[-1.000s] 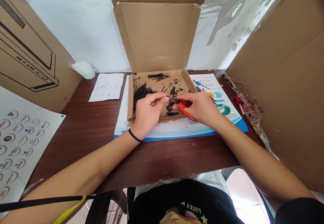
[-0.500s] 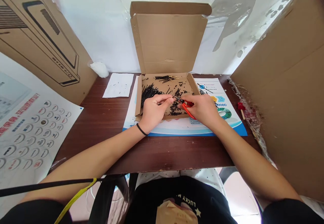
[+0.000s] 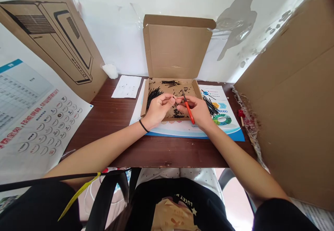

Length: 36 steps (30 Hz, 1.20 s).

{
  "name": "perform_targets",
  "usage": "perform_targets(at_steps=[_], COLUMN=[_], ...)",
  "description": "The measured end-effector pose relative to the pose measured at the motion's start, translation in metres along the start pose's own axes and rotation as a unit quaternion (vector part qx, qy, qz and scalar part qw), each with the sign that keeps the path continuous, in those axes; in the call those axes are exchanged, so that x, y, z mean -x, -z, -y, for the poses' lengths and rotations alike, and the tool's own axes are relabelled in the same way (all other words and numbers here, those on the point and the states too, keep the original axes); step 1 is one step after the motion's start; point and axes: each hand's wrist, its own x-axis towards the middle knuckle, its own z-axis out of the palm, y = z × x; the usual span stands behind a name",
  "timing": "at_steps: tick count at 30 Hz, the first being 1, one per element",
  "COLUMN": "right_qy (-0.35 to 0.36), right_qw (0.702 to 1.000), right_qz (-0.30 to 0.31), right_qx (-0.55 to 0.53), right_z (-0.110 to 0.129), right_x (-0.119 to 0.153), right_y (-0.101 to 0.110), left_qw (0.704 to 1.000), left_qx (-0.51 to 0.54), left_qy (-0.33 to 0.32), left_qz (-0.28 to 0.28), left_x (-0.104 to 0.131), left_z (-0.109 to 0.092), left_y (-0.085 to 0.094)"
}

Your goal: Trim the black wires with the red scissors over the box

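Over the front of an open cardboard box [image 3: 174,51], my left hand [image 3: 159,110] pinches a small dark piece, too small to make out well. My right hand [image 3: 196,110] is closed around red-handled scissors [image 3: 189,112], whose blades point up and away. Its fingertips meet those of my left hand near the small piece. Inside the box, a pile of black sticks [image 3: 154,95] lies at the left, a smaller bunch with gold-coloured tips [image 3: 171,83] at the back, and black scraps [image 3: 179,114] near the front.
A printed sheet [image 3: 229,128] lies under the box, with more black sticks [image 3: 211,105] on its right part. White paper [image 3: 127,86] with dark bits lies at the left. Cardboard panels [image 3: 294,95] flank the brown table [image 3: 167,151]. A red object [image 3: 241,113] is at the right.
The scissors have swung from between the fingertips to upright in my right hand. Black sticks right of the box now show more fully. The whole view has shifted slightly.
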Motion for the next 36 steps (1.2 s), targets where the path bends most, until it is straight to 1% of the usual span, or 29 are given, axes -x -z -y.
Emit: perform_targets(at_steps=[3, 8, 12, 14, 19, 21, 23, 24, 28, 31, 36], right_qy=[-0.017, -0.031, -0.033, -0.038, -0.029, -0.032, -0.036, -0.035, -0.031, -0.033, -0.028], right_qw=[0.998, 0.996, 0.998, 0.998, 0.998, 0.997, 0.997, 0.997, 0.998, 0.997, 0.992], right_qz=[0.009, 0.022, 0.023, 0.022, 0.024, 0.021, 0.014, 0.011, 0.021, 0.053, 0.116], right_qx=[-0.053, -0.074, -0.057, -0.05, -0.056, -0.066, -0.068, -0.065, -0.046, -0.037, -0.027], right_z=[0.001, 0.001, 0.0, -0.001, -0.002, -0.001, 0.0, 0.0, 0.001, 0.001, 0.002], right_x=[0.0, 0.0, -0.001, -0.001, -0.002, -0.002, -0.002, -0.002, -0.001, 0.001, 0.002], right_y=[-0.003, 0.001, 0.003, 0.003, 0.004, 0.004, 0.005, 0.006, 0.007, 0.007, 0.008], left_qw=[1.0, 0.999, 0.995, 0.995, 0.999, 0.997, 0.995, 0.994, 0.992, 0.988, 0.968], left_qx=[0.012, 0.042, 0.09, 0.079, 0.014, 0.004, 0.018, 0.032, 0.064, 0.065, 0.065], left_qy=[0.013, 0.024, 0.051, 0.057, 0.036, 0.051, 0.074, 0.084, 0.109, 0.13, 0.178], left_qz=[0.013, 0.02, -0.002, -0.012, -0.035, -0.059, -0.071, -0.064, 0.008, 0.055, 0.162], left_x=[-0.001, 0.0, 0.001, 0.001, -0.003, -0.005, -0.006, -0.007, -0.007, -0.006, -0.006], left_z=[0.002, -0.004, -0.013, -0.013, -0.007, -0.009, -0.015, -0.019, -0.031, -0.034, -0.035], left_y=[0.002, 0.002, 0.001, 0.001, 0.003, 0.004, 0.005, 0.006, 0.008, 0.009, 0.014])
